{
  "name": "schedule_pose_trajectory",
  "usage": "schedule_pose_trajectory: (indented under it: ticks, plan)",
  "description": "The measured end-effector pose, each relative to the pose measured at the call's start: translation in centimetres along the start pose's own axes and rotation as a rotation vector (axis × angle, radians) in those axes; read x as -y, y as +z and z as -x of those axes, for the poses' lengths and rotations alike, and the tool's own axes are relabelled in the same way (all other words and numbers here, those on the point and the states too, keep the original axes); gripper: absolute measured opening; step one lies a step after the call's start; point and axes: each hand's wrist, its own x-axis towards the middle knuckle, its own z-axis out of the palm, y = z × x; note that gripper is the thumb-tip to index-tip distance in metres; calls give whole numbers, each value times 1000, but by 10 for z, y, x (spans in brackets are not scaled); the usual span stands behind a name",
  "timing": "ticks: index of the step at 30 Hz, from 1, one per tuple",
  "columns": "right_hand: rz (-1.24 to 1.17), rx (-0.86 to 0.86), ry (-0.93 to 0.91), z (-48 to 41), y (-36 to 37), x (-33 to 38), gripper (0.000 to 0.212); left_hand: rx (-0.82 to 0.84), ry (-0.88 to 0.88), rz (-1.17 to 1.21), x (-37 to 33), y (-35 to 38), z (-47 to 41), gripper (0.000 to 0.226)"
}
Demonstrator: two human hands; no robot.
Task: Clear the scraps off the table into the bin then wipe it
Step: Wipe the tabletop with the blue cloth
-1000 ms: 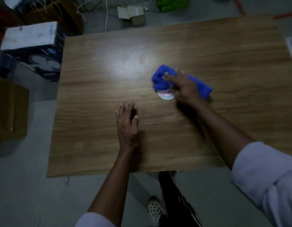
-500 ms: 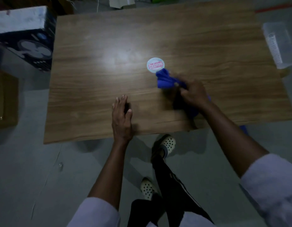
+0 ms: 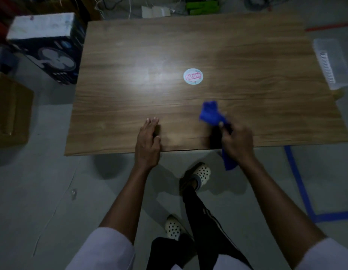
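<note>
A blue cloth point(image 3: 211, 114) lies bunched near the front edge of the wooden table point(image 3: 130, 55), with one end hanging below the edge. My right hand point(image 3: 237, 143) grips the cloth at the table's front edge. My left hand point(image 3: 148, 141) rests flat on the tabletop at the front, fingers straight. A round white sticker with red print point(image 3: 193, 76) sits on the table's middle, beyond the cloth.
A clear plastic bin point(image 3: 331, 63) stands off the table's right edge. A dark box printed with a fan point(image 3: 50, 47) and a brown carton point(image 3: 9, 110) stand at the left. Cables and small boxes lie behind the table. My feet are below the front edge.
My right hand has dragged the cloth from the sticker toward the front edge, uncovering the sticker. The left hand stays flat on the table.
</note>
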Motion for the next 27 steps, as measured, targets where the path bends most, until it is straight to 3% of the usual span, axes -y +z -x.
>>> schedule_pose_trajectory:
  ticks: [1, 3, 6, 11, 15, 18, 23, 27]
  plan:
    - [11, -18, 14, -12, 3, -3, 39, -30, 52, -84, 3, -1, -3, 61]
    - [45, 108, 2, -25, 18, -13, 52, -104, 142, -219, 11, -2, -10, 58]
    - [317, 162, -59, -24, 49, -26, 70, -165, 168, -347, 19, -6, -18, 58]
    - [372, 69, -102, 1, 113, 18, 63, -237, 64, -404, 32, -21, -31, 50]
    - [333, 150, -247, 43, 180, 78, 57, -252, 51, -498, 37, -38, -40, 52]
    - [357, 251, -388, 56, 171, 77, 63, -198, 75, -506, 43, -45, -46, 52]
    - [397, 85, -104, 21, 104, 8, 68, -133, -6, -438, 56, -42, -45, 57]
    - [422, -28, 124, -27, 126, 28, 55, -133, 42, -497, 58, -40, -47, 60]
